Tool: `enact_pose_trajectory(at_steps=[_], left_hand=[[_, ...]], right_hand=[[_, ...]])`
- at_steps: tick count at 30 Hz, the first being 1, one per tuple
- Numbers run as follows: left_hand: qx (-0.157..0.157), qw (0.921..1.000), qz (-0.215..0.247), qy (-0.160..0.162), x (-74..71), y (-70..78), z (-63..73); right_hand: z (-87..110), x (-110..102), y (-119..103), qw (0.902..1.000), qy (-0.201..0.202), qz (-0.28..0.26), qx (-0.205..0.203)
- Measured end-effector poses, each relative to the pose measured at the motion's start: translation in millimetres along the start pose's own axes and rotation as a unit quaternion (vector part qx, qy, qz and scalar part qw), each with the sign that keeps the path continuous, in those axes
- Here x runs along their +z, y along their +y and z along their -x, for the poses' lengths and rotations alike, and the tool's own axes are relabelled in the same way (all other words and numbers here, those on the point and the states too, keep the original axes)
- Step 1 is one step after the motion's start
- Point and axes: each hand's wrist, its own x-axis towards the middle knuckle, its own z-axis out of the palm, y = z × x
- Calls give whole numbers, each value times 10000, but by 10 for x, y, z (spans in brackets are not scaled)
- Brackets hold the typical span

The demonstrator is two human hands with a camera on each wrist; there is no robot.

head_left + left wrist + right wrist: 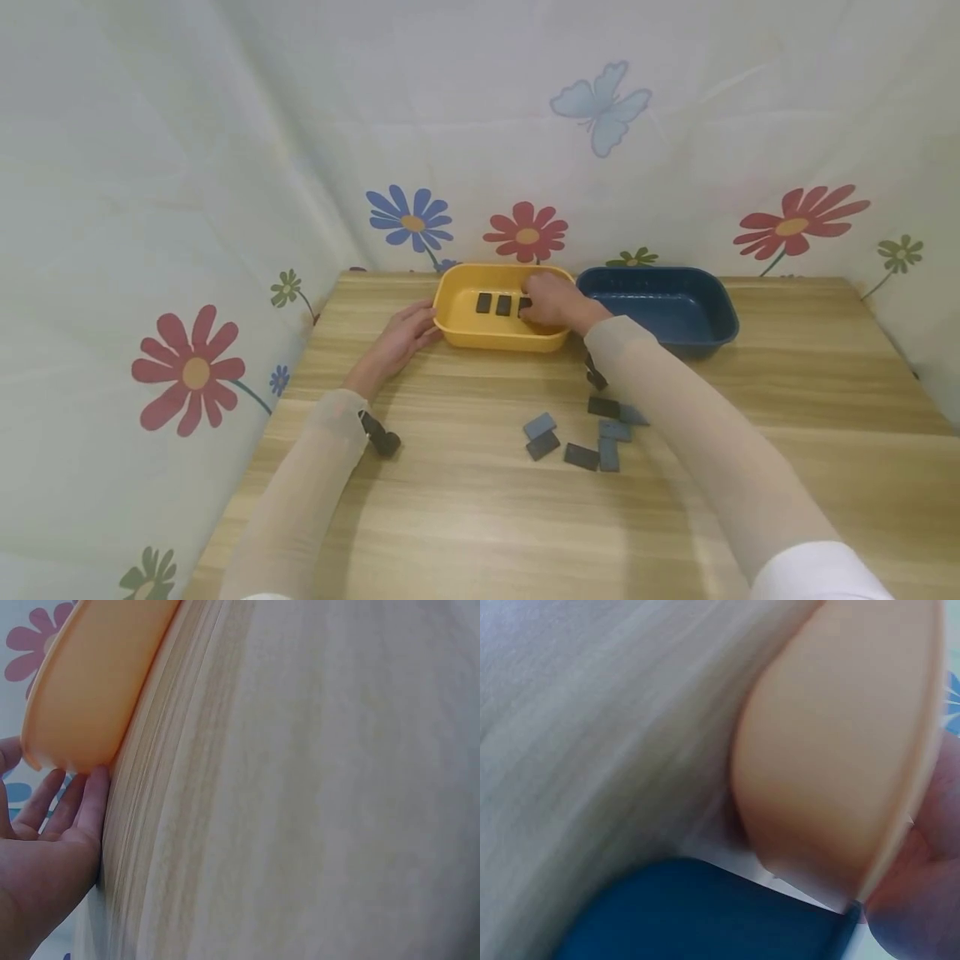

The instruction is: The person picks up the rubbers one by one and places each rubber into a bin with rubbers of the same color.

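A yellow tub [495, 342] stands on the wooden table against the patterned cloth. Two black rectangular tiles [483, 302] lie apart in a row on its floor. My right hand [553, 302] reaches over the rim, its fingers at a third black tile [523, 307] that they partly cover. In the right wrist view, the tub's wall hides those fingertips. My left hand [401, 340] rests at the tub's left end. In the left wrist view its extended fingers [91, 802] touch the yellow wall, with the thumb near the rim.
A dark blue tub [660, 312] stands right beside the yellow one, partly behind my right forearm. Several loose black tiles [581, 456] and blue-grey tiles [608, 455] lie on the table [450, 517] nearer to me. The flowered cloth [450, 125] rises behind the table's far edge.
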Motion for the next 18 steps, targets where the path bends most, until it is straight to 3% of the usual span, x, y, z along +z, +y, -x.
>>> enact_pose_trajectory(at_steps=[5,9,18], left_hand=[[55,10000,16,26,3,-22,-8],[31,10000,-16,8,-3,-15,-16],[4,10000,-28,-16,-10,-24,-37]], right_hand=[[74,-141,-51,9999,-69,-143,18],[209,-269,-73,9996,-35,-104,-253],[794,-488,-109,9932,268,-328,-1088]])
